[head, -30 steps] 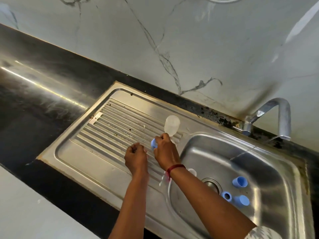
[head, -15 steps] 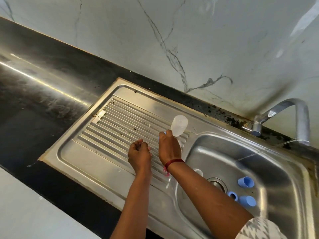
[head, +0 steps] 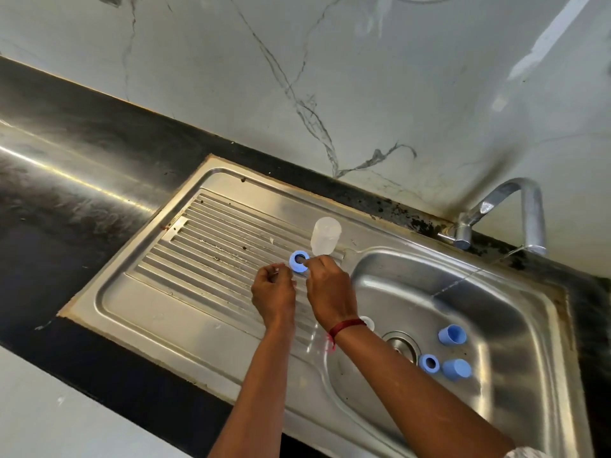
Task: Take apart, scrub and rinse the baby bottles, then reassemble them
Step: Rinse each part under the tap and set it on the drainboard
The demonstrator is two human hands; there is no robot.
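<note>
Item 1. Sink unit point(head: 185, 328): stainless steel, set into a black counter point(head: 82, 180); ribbed drainboard on the left, basin on the right; marble-look wall point(head: 363, 77) behind.

Item 2. Tap point(head: 525, 213): chrome, at the basin's far right corner, spout curving down over the basin.

Item 3. Bottle body point(head: 325, 236): translucent, standing mouth-down at the far edge of the drainboard, near the basin rim.

Item 4. Blue ring point(head: 299, 262): just in front of the bottle body, over the drainboard ribs, its open centre facing the camera.

Item 5. Right hand point(head: 330, 292): fingers curled, fingertips pinching the blue ring at its right edge; red thread point(head: 347, 325) around the wrist.

Item 6. Left hand point(head: 272, 292): just beside the right hand and close to the ring's lower left edge; fingers curled inward; whether they hold anything cannot be told.

Item 7. Loose parts in the basin, right of the drain point(head: 401, 345): upper blue cap point(head: 452, 334) lying on its side; second blue ring point(head: 429, 362) lying flat; lower blue cap point(head: 457, 369) just beside that ring.

Item 8. Pale rounded piece point(head: 368, 322): on the basin's near left slope, partly hidden by the right wrist; kind unclear
</note>
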